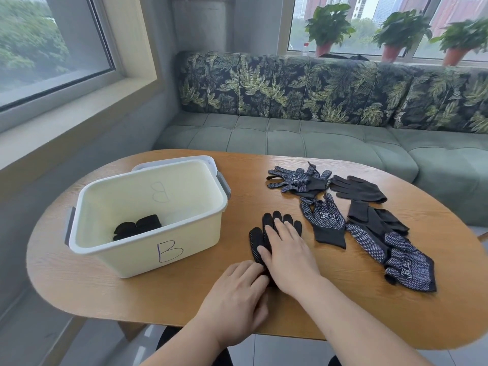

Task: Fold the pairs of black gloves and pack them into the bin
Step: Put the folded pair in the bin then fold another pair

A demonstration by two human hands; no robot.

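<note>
A long green sofa (317,138) with leafy back cushions is running behind everything; three potted plants (328,27) are standing on the sill above it, and the picture's edge is cutting off the one on the far right. You are looking down at a rounded wooden table (158,299); the cream bin (148,241) is sitting on its left part with the top open. Folded black gloves (137,227) are lying at the bottom of the bin, by the near wall; that wall is hiding part of them, so you cannot count them. A big letter B is showing in purple pen on the bin's front; another B is showing faintly through the far wall. A pale lid (184,161) is peeking out behind the bin.

The loose gloves (369,228) are lying spread on the right part of the table, some overlapping; some are showing white dots and a small white square mark, and its writing is too small to read. One black glove (266,228) is lying flat between the bin and that bunch, fingers pointing away from you. Your right hand (287,257) is pressing flat on it with straight fingers, covering most of it; your left hand (237,294) is touching the glove's cuff end with bent fingers, and you cannot tell whether it is pinching the cloth.
</note>
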